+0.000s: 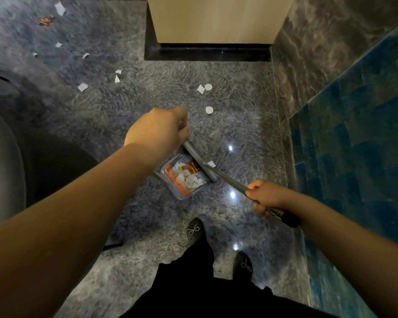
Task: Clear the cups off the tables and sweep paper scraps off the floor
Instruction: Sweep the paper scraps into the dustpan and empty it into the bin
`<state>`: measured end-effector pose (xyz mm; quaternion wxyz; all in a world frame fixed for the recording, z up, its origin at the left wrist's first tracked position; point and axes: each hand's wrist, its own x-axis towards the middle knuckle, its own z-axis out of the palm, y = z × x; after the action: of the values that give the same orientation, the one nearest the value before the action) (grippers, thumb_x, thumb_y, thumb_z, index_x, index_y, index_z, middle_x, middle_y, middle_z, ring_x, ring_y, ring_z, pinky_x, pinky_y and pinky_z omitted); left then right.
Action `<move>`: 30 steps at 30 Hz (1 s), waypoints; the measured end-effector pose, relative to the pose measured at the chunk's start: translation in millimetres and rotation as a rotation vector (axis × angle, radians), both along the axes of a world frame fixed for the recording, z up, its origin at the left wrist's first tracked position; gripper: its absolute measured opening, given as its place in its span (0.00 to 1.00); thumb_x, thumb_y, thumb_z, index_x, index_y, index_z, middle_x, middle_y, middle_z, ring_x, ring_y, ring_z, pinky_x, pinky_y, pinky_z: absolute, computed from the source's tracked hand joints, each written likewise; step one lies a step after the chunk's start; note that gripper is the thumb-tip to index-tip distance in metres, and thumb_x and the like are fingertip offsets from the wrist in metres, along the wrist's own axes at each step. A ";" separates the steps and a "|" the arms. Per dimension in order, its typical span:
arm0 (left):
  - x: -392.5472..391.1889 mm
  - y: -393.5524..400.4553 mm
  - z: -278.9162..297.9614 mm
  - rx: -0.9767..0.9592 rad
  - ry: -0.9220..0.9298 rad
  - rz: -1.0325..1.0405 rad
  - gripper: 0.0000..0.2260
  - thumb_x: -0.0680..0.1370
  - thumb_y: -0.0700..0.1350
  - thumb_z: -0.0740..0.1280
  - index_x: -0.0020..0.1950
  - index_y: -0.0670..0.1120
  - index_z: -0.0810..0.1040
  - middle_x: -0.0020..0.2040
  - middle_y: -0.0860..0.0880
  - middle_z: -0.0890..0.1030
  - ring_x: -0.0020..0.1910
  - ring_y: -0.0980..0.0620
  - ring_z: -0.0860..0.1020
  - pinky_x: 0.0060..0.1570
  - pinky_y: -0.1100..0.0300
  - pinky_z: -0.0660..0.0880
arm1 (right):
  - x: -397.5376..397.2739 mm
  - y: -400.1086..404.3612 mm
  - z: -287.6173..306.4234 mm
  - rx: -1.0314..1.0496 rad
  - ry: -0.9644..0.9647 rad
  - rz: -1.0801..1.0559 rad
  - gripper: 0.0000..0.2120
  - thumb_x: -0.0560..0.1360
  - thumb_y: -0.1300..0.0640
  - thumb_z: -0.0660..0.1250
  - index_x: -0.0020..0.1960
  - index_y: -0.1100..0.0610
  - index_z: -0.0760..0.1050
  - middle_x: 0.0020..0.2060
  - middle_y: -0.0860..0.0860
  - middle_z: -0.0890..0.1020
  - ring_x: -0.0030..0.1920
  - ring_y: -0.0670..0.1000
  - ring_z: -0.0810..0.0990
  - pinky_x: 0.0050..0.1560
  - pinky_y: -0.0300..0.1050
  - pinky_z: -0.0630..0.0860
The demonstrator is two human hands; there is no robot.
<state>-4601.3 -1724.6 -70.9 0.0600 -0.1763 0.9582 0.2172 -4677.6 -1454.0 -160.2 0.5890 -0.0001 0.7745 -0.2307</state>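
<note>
With our left hand (156,129) gripping the grey plastic dustpan's (184,177) handle and our right hand (265,195) clamped on the thin metal broom pole (228,179), we risk tipping collected white paper scraps (190,177) back onto the grey marbled floor (147,92), where others (203,88) lie.

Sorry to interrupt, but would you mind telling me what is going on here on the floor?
A person is sweeping up paper scraps. The left hand grips the grey handle of a dustpan, which already holds white scraps and a red wrapper. The right hand grips a broom handle angled towards the pan. More paper scraps lie further ahead on the marble floor, along with another red wrapper far left, so the job is not finished.
</note>
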 end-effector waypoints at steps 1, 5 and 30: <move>1.9 -2.4 1.4 0.007 0.002 0.008 0.05 0.79 0.48 0.65 0.49 0.47 0.73 0.40 0.43 0.80 0.36 0.40 0.77 0.35 0.47 0.78 | -2.1 -1.6 4.2 0.002 -0.003 -0.019 0.12 0.82 0.61 0.56 0.39 0.58 0.64 0.26 0.57 0.69 0.18 0.48 0.68 0.21 0.37 0.66; 15.2 -14.3 5.2 0.049 0.031 0.059 0.07 0.79 0.49 0.66 0.49 0.46 0.75 0.43 0.40 0.80 0.41 0.38 0.78 0.40 0.44 0.78 | -10.6 -9.6 19.8 -0.005 0.028 -0.004 0.14 0.82 0.61 0.55 0.37 0.58 0.61 0.22 0.55 0.67 0.16 0.48 0.65 0.20 0.35 0.65; 12.4 -12.4 0.9 -0.046 -0.045 -0.005 0.07 0.79 0.52 0.64 0.49 0.49 0.75 0.42 0.44 0.80 0.39 0.40 0.78 0.36 0.47 0.78 | -16.4 -3.0 -1.8 -0.032 -0.181 -0.083 0.17 0.82 0.58 0.57 0.66 0.67 0.64 0.28 0.54 0.68 0.21 0.46 0.66 0.23 0.35 0.65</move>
<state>-4588.9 -1737.0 -70.0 0.0781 -0.1799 0.9618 0.1909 -4693.9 -1457.0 -161.9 0.6465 0.0434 0.7138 -0.2660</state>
